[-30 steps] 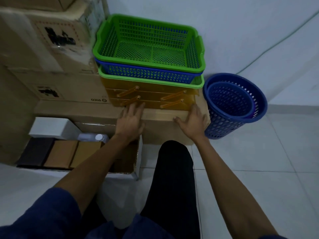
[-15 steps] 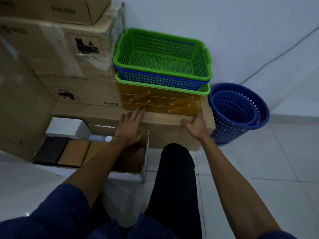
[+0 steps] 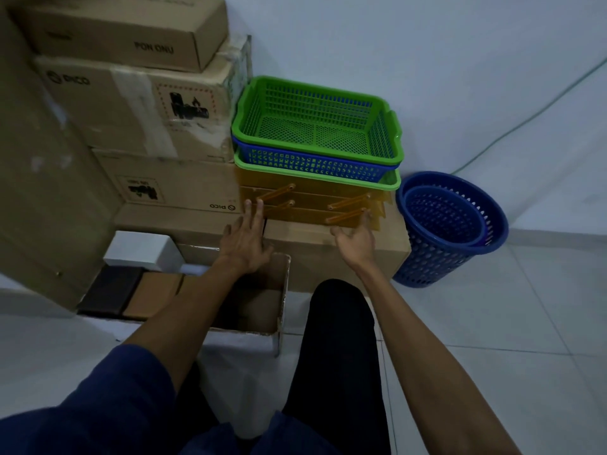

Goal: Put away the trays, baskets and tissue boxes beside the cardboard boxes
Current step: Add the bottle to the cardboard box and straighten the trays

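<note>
Amber plastic trays (image 3: 312, 201) lie just beyond both sets of fingers, stacked on a cardboard box (image 3: 302, 251) under green and blue baskets (image 3: 315, 126). The left hand (image 3: 246, 239) has its fingers (image 3: 259, 210) straight and spread, tips at the stack's left corner. The right hand (image 3: 356, 241) has loosely bent fingers (image 3: 365, 221) at the stack's lower right edge, gripping nothing.

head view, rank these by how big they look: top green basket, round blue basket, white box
1. top green basket, only slightly ahead, so unsure
2. round blue basket
3. white box, clearly smallest
</note>
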